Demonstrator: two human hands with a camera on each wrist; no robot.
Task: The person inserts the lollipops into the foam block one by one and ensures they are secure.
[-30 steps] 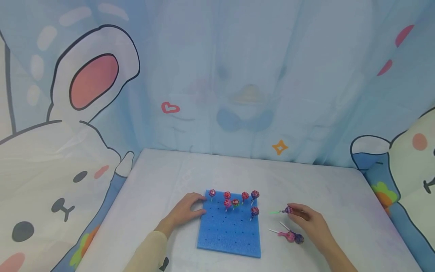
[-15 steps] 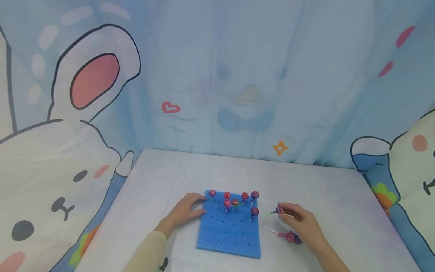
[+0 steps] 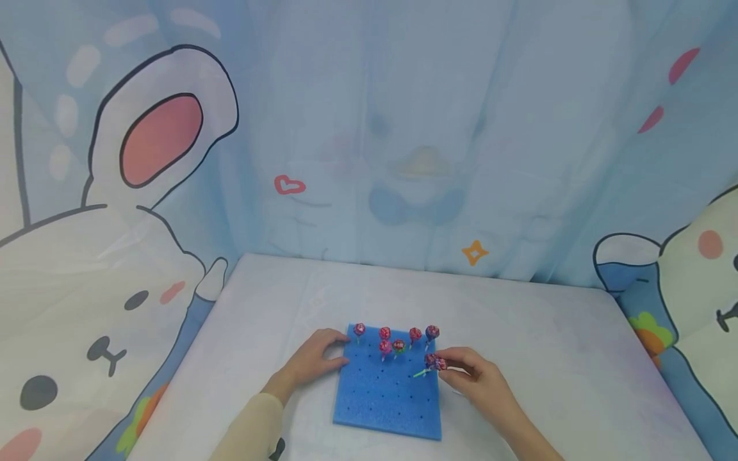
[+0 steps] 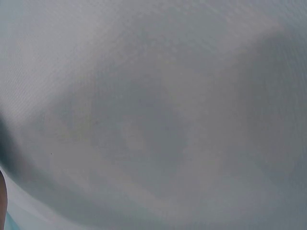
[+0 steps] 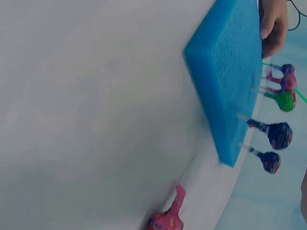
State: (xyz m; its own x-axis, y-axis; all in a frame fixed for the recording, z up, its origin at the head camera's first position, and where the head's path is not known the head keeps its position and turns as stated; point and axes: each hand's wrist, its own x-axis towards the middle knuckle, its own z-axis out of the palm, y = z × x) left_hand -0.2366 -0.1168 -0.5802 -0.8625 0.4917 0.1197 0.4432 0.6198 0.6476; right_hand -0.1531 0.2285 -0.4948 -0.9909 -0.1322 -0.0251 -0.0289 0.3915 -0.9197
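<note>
A blue foam board (image 3: 380, 410) with rows of small holes lies on the table. My left hand (image 3: 316, 358) rests at its left edge, thumb and fingers touching the side. My right hand (image 3: 478, 381) pinches a wrapped lollipop (image 3: 441, 364) by its head over the board's right side, its green stick (image 5: 300, 95) slanting down to the left. The held head overlaps a dark purple lollipop (image 3: 429, 360) standing in the board. Several others stand upright toward the back, among them a red one (image 3: 415, 334) and a green one (image 5: 286, 101).
On the white table (image 3: 323, 288), a pink-wrapped lollipop (image 5: 166, 220) lies right of the board, mostly hidden by my right hand in the head view. A printed blue curtain (image 3: 426, 128) hangs behind. Pale blurred fabric (image 4: 153, 115) fills the left wrist view.
My right hand has moved left with the green-stick lollipop, from the table's right side to over the board. Its stick now tips further downward. The left hand has stayed put.
</note>
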